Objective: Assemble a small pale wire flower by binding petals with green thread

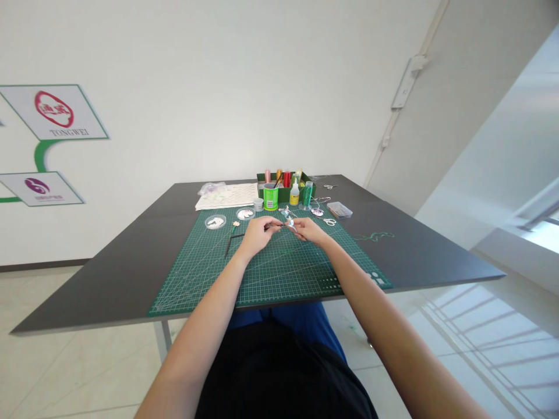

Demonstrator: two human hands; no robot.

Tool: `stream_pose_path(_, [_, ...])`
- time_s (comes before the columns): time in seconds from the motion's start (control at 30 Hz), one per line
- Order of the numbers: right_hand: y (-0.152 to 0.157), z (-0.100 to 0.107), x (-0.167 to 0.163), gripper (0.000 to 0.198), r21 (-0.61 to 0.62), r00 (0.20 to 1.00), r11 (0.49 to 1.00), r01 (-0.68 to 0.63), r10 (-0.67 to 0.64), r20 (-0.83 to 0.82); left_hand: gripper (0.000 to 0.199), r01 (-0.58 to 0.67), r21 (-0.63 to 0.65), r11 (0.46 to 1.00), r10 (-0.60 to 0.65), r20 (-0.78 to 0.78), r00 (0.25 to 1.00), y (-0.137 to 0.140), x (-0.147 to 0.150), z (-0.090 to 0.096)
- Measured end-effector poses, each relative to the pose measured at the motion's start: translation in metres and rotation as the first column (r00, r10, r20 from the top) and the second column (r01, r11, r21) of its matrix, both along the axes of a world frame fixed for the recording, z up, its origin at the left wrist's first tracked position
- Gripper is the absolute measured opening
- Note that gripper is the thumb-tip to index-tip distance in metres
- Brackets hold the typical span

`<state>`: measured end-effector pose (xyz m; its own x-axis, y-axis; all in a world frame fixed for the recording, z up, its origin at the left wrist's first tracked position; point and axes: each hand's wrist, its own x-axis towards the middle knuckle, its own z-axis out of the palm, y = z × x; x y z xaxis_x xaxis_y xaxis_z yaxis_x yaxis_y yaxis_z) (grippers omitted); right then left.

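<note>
Left hand [262, 231] pinching thin dark stick [282, 225]; right hand [308, 229] pinching small whitish piece [291, 222]; both above green mat [279, 276].

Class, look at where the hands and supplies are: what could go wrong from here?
The small pale piece sits at the fingertips of the right hand, so it might slip or bend.

The left hand, holding what looks like a thin dark tool, could bump the shallow dish just beyond it, perhaps spilling its white contents.

The upright squeeze bottle beyond the hands could topple if knocked.
</note>
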<state>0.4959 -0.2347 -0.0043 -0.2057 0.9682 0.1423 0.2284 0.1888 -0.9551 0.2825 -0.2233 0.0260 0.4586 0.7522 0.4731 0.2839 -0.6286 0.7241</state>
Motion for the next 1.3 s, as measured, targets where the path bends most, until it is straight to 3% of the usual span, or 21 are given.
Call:
stream_pose_path(0.47, [-0.005, 0.002, 0.001, 0.051, -0.037, 0.972, 0.986, -0.164, 0.168, 0.162, 0.02, -0.11, 0.071, 0.991, 0.108, 0.03, 0.994, 0.011, -0.005, -0.009])
stream_pose_path(0.87, [-0.011, 0.008, 0.0, 0.047, -0.1, 0.938, 0.941, -0.323, 0.332, 0.096, 0.022, -0.264, 0.146, 0.954, 0.275, -0.062, 0.96, 0.016, -0.01, -0.012])
stream_pose_path(1.3, [-0.015, 0.01, 0.0, 0.042, -0.148, 0.892, 0.88, -0.451, 0.45, -0.043, 0.025, -0.272, 0.287, 0.919, 0.36, -0.321, 0.876, 0.011, -0.01, -0.014])
